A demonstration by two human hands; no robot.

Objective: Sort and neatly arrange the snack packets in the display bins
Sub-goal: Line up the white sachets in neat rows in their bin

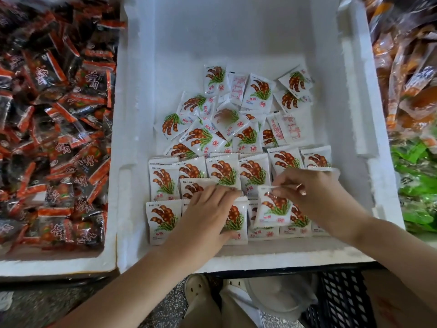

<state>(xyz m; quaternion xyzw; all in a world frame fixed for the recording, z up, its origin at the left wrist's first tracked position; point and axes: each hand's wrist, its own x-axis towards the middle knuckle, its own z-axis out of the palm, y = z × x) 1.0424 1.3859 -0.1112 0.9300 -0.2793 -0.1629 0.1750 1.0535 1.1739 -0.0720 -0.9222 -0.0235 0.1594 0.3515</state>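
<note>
- Head view: the bin [132,114] is white foam and holds only white packets printed with brown pods.
- Rows [163,181]: about three overlapping rows lie against the bin's near wall, print side up and edges roughly aligned.
- Pile [227,119]: loose packets lie mid-bin, just beyond the rows, at mixed angles, and some are face down. The bin's far half is bare floor.
- Left hand [208,209]: fingers straight, lying flat on the rows left of the bin's centre. It holds nothing.
- Right hand [314,192]: thumb and fingertips pinch the top edge of one packet [274,207], held over the rows at the bin's near right.
- Progress, as a judgement: roughly half the packets are arranged. The held packet has yet to be seated, and the whole pile is left to do.
- Left of the bin lie dark packets [54,114]. To its right are orange packets [406,79] and green packets [416,185]. No stray kinds show inside the bin.
</note>
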